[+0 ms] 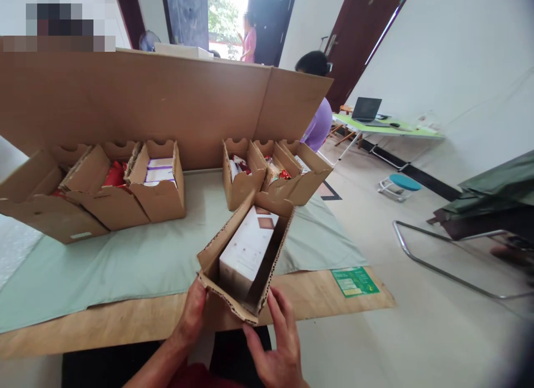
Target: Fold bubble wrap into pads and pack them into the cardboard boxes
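A long open cardboard bin (237, 310) lies between my hands at the near edge of the table, its near end toward me. Inside it rests a white box (246, 249) with brown squares printed at its far end. My left hand (194, 313) grips the bin's near left corner; its fingers are partly hidden behind the cardboard. On the other side, my right hand (277, 338) holds the near right corner, fingers along the side wall and thumb at the front.
Several cardboard bins (162, 207) with packets and boxes stand in two groups on the green cloth (200, 210). Behind them rises a cardboard panel (167, 104). A person in purple (319, 126) is beyond it. At right are a green table (392, 131) and a blue stool (404, 182).
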Motion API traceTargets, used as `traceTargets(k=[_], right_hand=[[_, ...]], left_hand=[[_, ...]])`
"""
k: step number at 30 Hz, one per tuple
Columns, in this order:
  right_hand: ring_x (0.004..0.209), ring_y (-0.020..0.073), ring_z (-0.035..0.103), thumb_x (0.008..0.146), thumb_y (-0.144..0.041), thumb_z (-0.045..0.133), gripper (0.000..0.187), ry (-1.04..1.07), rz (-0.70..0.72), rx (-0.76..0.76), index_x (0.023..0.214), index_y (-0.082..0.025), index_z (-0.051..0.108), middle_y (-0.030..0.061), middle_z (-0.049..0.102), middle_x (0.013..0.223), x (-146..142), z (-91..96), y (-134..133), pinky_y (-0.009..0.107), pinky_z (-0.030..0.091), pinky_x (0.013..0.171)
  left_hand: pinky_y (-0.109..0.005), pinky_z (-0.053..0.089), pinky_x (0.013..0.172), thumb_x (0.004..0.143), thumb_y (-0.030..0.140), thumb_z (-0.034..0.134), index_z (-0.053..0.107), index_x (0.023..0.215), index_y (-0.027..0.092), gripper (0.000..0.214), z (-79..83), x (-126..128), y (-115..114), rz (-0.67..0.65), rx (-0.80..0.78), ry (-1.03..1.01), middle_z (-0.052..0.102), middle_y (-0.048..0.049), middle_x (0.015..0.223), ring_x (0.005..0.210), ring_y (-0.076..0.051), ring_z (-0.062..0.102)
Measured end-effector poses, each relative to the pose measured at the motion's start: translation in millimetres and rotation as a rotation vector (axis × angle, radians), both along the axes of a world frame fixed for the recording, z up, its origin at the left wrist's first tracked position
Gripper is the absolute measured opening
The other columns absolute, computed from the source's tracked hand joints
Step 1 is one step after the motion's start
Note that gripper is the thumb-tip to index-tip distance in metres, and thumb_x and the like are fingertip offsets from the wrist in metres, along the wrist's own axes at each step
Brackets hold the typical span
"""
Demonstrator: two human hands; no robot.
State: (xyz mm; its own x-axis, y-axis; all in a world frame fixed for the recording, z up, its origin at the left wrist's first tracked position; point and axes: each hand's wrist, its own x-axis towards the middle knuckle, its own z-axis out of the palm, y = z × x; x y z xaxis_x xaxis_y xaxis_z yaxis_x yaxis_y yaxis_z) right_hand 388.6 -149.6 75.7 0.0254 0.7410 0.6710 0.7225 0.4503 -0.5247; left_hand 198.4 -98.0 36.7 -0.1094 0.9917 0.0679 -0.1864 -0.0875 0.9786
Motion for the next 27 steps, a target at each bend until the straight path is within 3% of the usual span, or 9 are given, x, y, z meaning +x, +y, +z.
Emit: traceTargets(k=[2, 4, 9, 12, 15, 18, 20, 23, 27], right_hand=[[0.132, 0.0347, 0.057, 0.095, -0.022, 0.062, 0.074, -0.008, -0.058, -0.004, 0.162, -0.029, 0.031, 0.0155, 0.053, 0.145, -0.5, -6.2, 5.2, 0.053, 0.06, 0.098], [0.134, 0.0349, 0.055, 0.097, -0.023, 0.061, 0.075, -0.021, -0.094, -0.023, 0.163, -0.03, 0.026, 0.0159, 0.05, 0.147, 0.5, -8.5, 19.2, 0.055, 0.059, 0.1], [0.143, 0.0342, 0.045, 0.097, -0.02, 0.057, 0.076, -0.025, -0.071, -0.049, 0.164, -0.031, 0.022, 0.0162, 0.038, 0.154, -0.9, -3.6, 62.1, 0.056, 0.053, 0.108], [0.149, 0.0338, 0.038, 0.095, -0.015, 0.055, 0.074, -0.025, -0.036, -0.093, 0.162, -0.029, 0.026, 0.0159, 0.031, 0.16, -6.2, -7.3, 81.5, 0.056, 0.049, 0.113], [0.152, 0.0351, 0.033, 0.092, -0.014, 0.056, 0.068, -0.027, -0.017, -0.128, 0.156, -0.025, 0.038, 0.0164, 0.024, 0.164, -9.4, -14.8, 97.0, 0.057, 0.045, 0.115], [0.152, 0.0351, 0.033, 0.093, -0.016, 0.055, 0.058, -0.027, 0.006, -0.149, 0.15, -0.022, 0.047, 0.0164, 0.022, 0.167, -6.5, -20.6, 107.4, 0.057, 0.043, 0.116], [0.151, 0.0338, 0.036, 0.096, -0.021, 0.054, 0.05, -0.033, 0.015, -0.154, 0.146, -0.021, 0.052, 0.016, 0.024, 0.167, -1.2, -25.1, 109.8, 0.055, 0.044, 0.116], [0.145, 0.0335, 0.045, 0.101, -0.032, 0.051, 0.041, -0.116, 0.027, -0.165, 0.138, -0.018, 0.059, 0.0184, 0.036, 0.161, 9.3, -38.0, 105.6, 0.053, 0.049, 0.109], [0.123, 0.0363, 0.061, 0.105, -0.047, 0.04, 0.046, -0.329, 0.129, -0.134, 0.12, -0.014, 0.069, 0.0216, 0.062, 0.137, 19.7, -59.4, 96.6, 0.056, 0.053, 0.098]], left_hand=[[-0.048, 0.055, 0.103, 0.091, 0.078, 0.042, 0.073, 0.117, 0.023, 0.069, 4.9, 14.1, 28.7, -0.018, -0.053, -0.075, 0.078, -0.0092, 0.109, 0.111, -0.032, 0.07], [-0.048, 0.055, 0.101, 0.082, 0.086, 0.047, 0.075, 0.106, 0.02, 0.076, 13.1, 30.0, 66.7, -0.009, -0.096, -0.158, 0.079, -0.0093, 0.103, 0.109, -0.033, 0.07], [-0.044, 0.054, 0.101, 0.078, 0.089, 0.047, 0.073, 0.108, 0.015, 0.084, 36.4, 62.0, 159.7, -0.047, -0.022, -0.182, 0.079, -0.0111, 0.106, 0.112, -0.032, 0.07], [-0.042, 0.056, 0.093, 0.078, 0.089, 0.046, 0.073, 0.105, 0.014, 0.084, 46.4, 70.1, 196.0, -0.058, 0.021, -0.129, 0.079, -0.0108, 0.1, 0.106, -0.031, 0.071], [-0.041, 0.053, 0.093, 0.083, 0.083, 0.047, 0.073, 0.093, 0.015, 0.073, 52.4, 70.5, 215.0, -0.036, 0.053, -0.014, 0.077, -0.0105, 0.096, 0.103, -0.029, 0.069], [-0.04, 0.048, 0.1, 0.092, 0.065, 0.048, 0.071, 0.089, 0.017, 0.053, 55.4, 64.2, 213.6, 0.007, 0.089, 0.129, 0.076, -0.0108, 0.101, 0.108, -0.028, 0.066], [-0.041, 0.047, 0.103, 0.093, 0.051, 0.053, 0.07, 0.101, 0.017, 0.039, 55.1, 54.5, 198.8, 0.038, 0.095, 0.211, 0.074, -0.0115, 0.111, 0.113, -0.027, 0.064], [-0.042, 0.048, 0.102, 0.084, 0.034, 0.066, 0.07, 0.115, 0.018, 0.035, 50.7, 27.5, 156.4, 0.088, 0.065, 0.3, 0.071, -0.0118, 0.12, 0.115, -0.027, 0.063], [-0.039, 0.051, 0.101, 0.079, 0.025, 0.07, 0.074, 0.106, 0.021, 0.027, 40.3, -34.3, 81.6, 0.138, 0.081, 0.491, 0.073, -0.0093, 0.116, 0.116, -0.026, 0.064]])
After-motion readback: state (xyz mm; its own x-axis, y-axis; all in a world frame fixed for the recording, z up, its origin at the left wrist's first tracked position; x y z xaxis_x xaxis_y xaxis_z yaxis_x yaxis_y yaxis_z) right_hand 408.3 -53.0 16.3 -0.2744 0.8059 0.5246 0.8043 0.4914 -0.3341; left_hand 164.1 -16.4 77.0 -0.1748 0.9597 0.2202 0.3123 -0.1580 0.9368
